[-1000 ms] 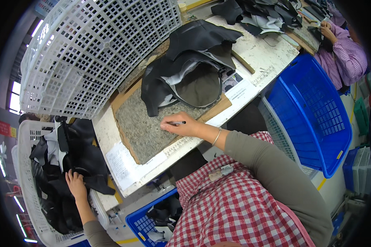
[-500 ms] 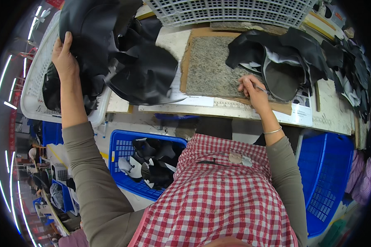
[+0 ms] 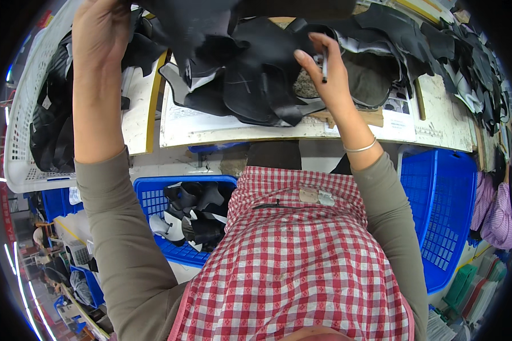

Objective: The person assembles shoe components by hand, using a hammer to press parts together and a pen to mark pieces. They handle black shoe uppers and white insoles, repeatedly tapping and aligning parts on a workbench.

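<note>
My left hand is closed on the upper edge of black leather-like cut pieces, which hang together in a loose bunch over the table's working area. The bunch hides most of the grey rough board. At its right side is my right hand, thumb and forefinger spread near the black material. A slim pen-like tool is tucked in that hand, pointing down. Whether the fingertips touch the bunch I cannot tell. Just right of this hand, a black piece with a grey lining lies on the table.
A white plastic basket with black pieces stands at the left. More black pieces are heaped at the far right. Paper sheets lie on the white table. Blue baskets stand below, on both sides of me.
My left hand has brought the black pieces from the white basket's side rightward over the board. My right hand has opened its thumb and forefinger beside them, still keeping the pen-like tool. The view has shifted.
</note>
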The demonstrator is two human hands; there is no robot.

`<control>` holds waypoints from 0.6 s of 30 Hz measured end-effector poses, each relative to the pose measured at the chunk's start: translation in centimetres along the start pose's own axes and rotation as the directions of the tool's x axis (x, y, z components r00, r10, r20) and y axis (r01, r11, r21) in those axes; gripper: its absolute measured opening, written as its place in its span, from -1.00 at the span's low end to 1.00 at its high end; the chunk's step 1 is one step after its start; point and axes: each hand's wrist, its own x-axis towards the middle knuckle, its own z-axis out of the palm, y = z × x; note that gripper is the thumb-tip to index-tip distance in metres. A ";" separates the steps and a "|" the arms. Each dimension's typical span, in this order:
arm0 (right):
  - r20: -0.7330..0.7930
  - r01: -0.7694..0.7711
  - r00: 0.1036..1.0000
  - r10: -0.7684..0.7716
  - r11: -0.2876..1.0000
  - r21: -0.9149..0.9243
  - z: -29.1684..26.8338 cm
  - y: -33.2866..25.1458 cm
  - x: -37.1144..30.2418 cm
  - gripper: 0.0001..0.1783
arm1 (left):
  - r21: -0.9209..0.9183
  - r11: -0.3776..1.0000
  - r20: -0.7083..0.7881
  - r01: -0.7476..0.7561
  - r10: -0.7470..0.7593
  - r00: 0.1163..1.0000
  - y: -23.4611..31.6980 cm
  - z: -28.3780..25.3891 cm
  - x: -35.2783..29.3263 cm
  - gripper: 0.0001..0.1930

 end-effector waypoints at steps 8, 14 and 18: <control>0.251 0.306 0.914 -0.317 0.948 0.084 4.6 -5.3 0.2 -0.50 | -0.180 0.962 -0.053 0.206 -0.218 0.974 -3.1 -1.5 -0.6 -0.82; 0.152 0.696 0.715 -0.683 0.673 -0.250 3.9 -5.6 -3.0 -0.83 | -0.065 0.857 -0.400 0.512 -0.492 0.773 -12.9 -9.3 -1.3 -0.76; 0.122 0.767 0.639 -0.759 0.620 -0.165 0.1 -6.9 -4.4 -0.79 | -0.334 0.689 -0.510 0.642 -0.706 0.492 -17.7 -17.1 -2.3 -0.63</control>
